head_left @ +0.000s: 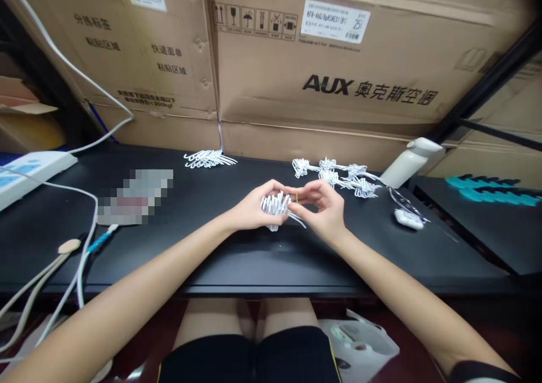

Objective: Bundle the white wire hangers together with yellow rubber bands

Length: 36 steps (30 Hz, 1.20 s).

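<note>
My left hand [263, 205] is closed around a bundle of thin white bent wires [275, 203], held just above the black tabletop. A few wire ends stick out from it to the lower right. Beside it, my right hand [324, 208] pinches a thin yellowish band, apparently a rubber band [297, 197], between thumb and fingers at the bundle's right side. Loose white bent wires [208, 158] lie in a row at the back left of the table. Several similar gathered bundles [330, 172] lie behind my right hand.
Large cardboard boxes [262, 95] stand along the back. A white bottle [409, 162] leans at the right, near a small white case with a strap [409, 219]. A power strip [38, 174], cables and a partly blurred flat object [135, 196] occupy the left. A plastic bag [364, 346] sits below.
</note>
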### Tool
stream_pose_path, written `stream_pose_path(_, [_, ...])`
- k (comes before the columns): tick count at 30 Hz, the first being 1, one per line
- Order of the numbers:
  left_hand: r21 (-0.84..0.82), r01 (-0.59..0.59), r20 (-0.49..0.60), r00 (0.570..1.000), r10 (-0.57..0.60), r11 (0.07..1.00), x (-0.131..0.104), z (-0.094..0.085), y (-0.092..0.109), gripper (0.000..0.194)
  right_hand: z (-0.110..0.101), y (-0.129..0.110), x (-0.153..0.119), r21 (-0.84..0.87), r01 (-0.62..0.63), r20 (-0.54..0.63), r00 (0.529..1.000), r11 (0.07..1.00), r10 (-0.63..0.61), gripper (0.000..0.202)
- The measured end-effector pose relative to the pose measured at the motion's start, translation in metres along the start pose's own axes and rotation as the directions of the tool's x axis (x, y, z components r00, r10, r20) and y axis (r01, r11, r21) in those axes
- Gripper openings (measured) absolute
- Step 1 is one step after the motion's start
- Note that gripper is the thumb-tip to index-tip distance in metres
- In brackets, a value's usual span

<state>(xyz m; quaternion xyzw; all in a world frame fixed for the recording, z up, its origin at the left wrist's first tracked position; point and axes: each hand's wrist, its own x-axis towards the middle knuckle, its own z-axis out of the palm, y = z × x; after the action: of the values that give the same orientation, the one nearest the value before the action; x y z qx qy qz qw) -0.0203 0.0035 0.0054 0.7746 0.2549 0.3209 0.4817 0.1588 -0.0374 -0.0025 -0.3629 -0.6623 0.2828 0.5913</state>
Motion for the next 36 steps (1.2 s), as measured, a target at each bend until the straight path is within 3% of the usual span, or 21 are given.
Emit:
stream_pose_path(4, [0.129,-0.024,-0.048,0.998,0.03,0.991,-0.001,0.005,-0.004,0.042,0.004,-0.001,0.0,-0.193,0.036,0.032,0.999,0.981,-0.031,0.034])
stream_pose_path(8, [0.179,-0.044,-0.05,0.997,0.053,0.983,-0.002,0.004,-0.003,0.045,0.004,-0.001,0.002,-0.229,-0.012,0.023,1.0,0.973,0.018,0.03])
stream_pose_path(13, [0.151,-0.07,-0.06,0.995,0.08,0.986,-0.002,0.004,-0.004,0.052,0.003,0.001,0.004,-0.257,-0.013,0.041,0.999,0.966,0.025,0.028])
stream_pose_path(17, [0.055,0.013,-0.108,0.994,-0.007,0.998,0.0,0.008,-0.012,0.061,0.002,0.0,0.003,-0.327,0.042,0.077,0.997,0.944,-0.018,0.028])
stream_pose_path(24, [0.061,0.121,0.061,0.99,-0.125,0.991,0.002,0.013,-0.02,0.028,0.006,-0.008,0.004,-0.398,0.18,0.165,0.979,0.899,-0.123,0.028])
stream_pose_path(30, [0.328,0.106,-0.002,0.994,-0.112,0.939,0.004,0.015,-0.019,0.019,0.014,-0.004,0.006,-0.458,0.391,0.316,0.911,0.798,-0.266,0.023])
stream_pose_path(33, [0.347,0.105,-0.057,0.994,-0.091,0.932,0.002,0.016,-0.019,0.031,0.012,-0.003,0.009,-0.476,0.408,0.358,0.899,0.779,-0.252,0.02])
stream_pose_path(36, [0.325,0.164,-0.123,0.984,-0.13,0.931,0.0,0.017,-0.019,0.053,0.009,-0.004,0.013,-0.473,0.35,0.426,0.894,0.809,-0.138,0.018])
